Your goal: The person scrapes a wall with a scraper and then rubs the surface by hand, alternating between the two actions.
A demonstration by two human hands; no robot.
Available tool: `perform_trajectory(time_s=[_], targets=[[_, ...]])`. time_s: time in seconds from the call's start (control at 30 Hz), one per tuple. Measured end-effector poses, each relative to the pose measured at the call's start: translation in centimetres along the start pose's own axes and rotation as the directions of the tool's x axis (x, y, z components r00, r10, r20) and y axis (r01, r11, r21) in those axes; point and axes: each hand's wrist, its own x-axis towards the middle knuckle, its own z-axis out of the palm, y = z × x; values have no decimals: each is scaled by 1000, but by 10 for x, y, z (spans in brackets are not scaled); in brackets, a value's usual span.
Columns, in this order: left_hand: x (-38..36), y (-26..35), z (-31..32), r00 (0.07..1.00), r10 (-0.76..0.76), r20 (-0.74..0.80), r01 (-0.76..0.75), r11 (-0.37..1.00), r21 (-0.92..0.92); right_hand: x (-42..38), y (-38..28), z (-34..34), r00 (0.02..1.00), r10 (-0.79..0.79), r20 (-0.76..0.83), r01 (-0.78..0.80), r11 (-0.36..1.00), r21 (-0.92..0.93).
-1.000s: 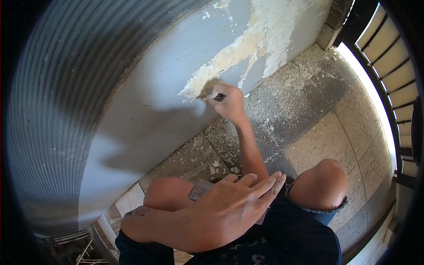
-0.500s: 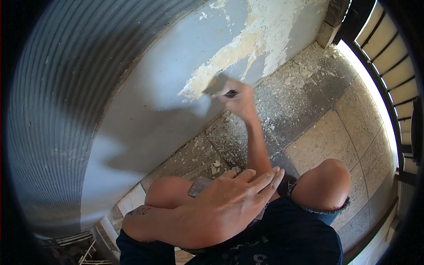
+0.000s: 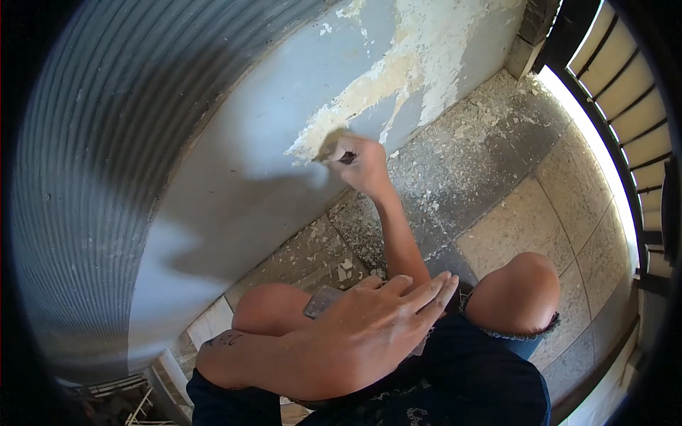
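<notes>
My right hand (image 3: 362, 167) is closed in a fist round a small scraper-like tool (image 3: 332, 147), blurred by motion. The tool meets the wall at the lower end of a patch of peeled paint (image 3: 376, 86), where cream plaster shows through the grey-blue coat. My left hand (image 3: 369, 330) lies across my lap, palm down, its fingers stretched out over my right forearm. Beneath it a greyish, partly see-through object (image 3: 322, 302) sticks out; most of it is hidden.
Paint flakes (image 3: 455, 153) litter the tiled floor (image 3: 526, 220) along the wall's foot. A ribbed grey surface (image 3: 106, 142) curves at the left. My bare knees frame the lower view. A dark barred gate (image 3: 614, 135) stands at the right, and a metal rack (image 3: 131, 401) at bottom left.
My right hand and the tool have moved a little left and down along the wall. The left hand has hardly shifted.
</notes>
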Motion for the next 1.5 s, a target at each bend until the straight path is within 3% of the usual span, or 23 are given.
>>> perform_trajectory(time_s=[0.07,0.13,0.17,0.23,0.27,0.33,0.47,0.57,0.6,0.67,0.8,0.87,0.9,0.93,1.0,1.13,1.23,1.3,1.33,1.4,1.43,1.5], targets=[[3,1,-3,1000,-24,19,24,1000,-12,-5,0,-2,1000,20,-4,-20,997,-72],[1,0,-6,998,-54,38,55,998,-24,-5,-1,-12,980,188,59,-187,982,-22],[-2,1,-7,997,-69,24,70,997,-28,-5,-1,-18,980,191,64,-190,982,-19],[-4,2,-4,997,-83,10,83,996,-39,-1,-5,-32,923,383,40,-385,920,76],[-4,2,-2,998,-66,5,66,997,-31,-1,-4,-23,924,380,41,-383,921,73],[0,3,-2,999,-43,3,43,999,-16,-3,0,3,996,91,-15,-91,996,7],[3,2,-6,998,-52,48,52,999,-7,-1,-6,-10,975,214,60,-217,975,47],[-1,2,-4,996,-76,44,78,997,-29,0,4,-31,944,329,30,-329,944,4],[-1,2,-4,997,-66,33,67,997,-26,1,2,-23,945,325,30,-325,946,4],[0,3,-3,999,-37,29,37,999,-2,1,-2,-2,1000,27,-1,-27,999,-29],[3,2,-3,999,-24,32,24,1000,11,1,0,-11,997,64,52,-60,995,-82],[0,3,-5,998,-44,35,44,999,-12,-1,0,-27,957,287,37,-289,955,66],[-1,4,-6,998,-56,35,57,998,-28,2,0,-30,943,330,37,-331,943,26],[0,4,-5,998,-52,30,53,998,-28,1,-1,-23,944,327,37,-327,945,22],[0,4,-2,1000,-11,23,12,999,-31,-1,-4,-1,996,83,11,-83,996,-29],[3,3,-4,997,-61,52,62,997,-37,-3,0,-5,993,99,66,-88,985,-151],[-1,3,-4,995,-91,47,95,993,-71,-5,2,-10,981,192,7,-192,981,-3],[-1,4,-1,998,-52,18,52,999,-9,-7,4,7,981,128,149,-130,992,2],[0,4,0,999,-49,18,49,999,-4,-12,7,15,982,126,144,-127,992,0],[0,1,2,1000,-27,8,27,1000,-16,-22,9,34,997,-71,39,75,992,-104],[-2,0,0,999,-40,9,40,999,-21,-21,11,24,999,14,50,-14,1000,-3],[-5,1,-6,993,-107,50,109,993,-41,-18,19,-1,991,122,47,-121,993,-9]])
